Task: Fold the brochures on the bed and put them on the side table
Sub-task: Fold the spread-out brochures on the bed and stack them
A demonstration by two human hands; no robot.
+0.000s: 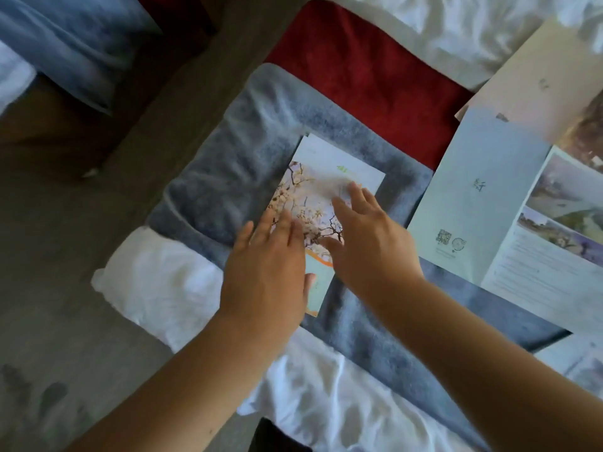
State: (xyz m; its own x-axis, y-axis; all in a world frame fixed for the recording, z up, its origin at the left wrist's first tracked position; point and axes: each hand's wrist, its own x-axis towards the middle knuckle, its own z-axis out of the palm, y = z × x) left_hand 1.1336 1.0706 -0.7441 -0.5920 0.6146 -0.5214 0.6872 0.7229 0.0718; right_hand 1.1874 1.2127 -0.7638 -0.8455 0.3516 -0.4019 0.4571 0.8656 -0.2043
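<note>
Folded blossom-print brochure [315,190] at frame centre on the bed's grey blanket [228,190], left hand [267,265] and right hand [368,246] pressing flat on it, fingers [279,225] straight, released, unfolded brochures [489,203] at right.

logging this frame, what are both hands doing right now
Left hand: open, flat on the brochure.
Right hand: open, flat on the brochure.

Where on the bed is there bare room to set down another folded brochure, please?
Free: the grey blanket left of the blossom brochure, toward the bed edge; the red blanket above it; the white sheet between the forearms. Crowded: the right side, where open brochures overlap, and the middle, where the left hand and right hand press it.
</note>
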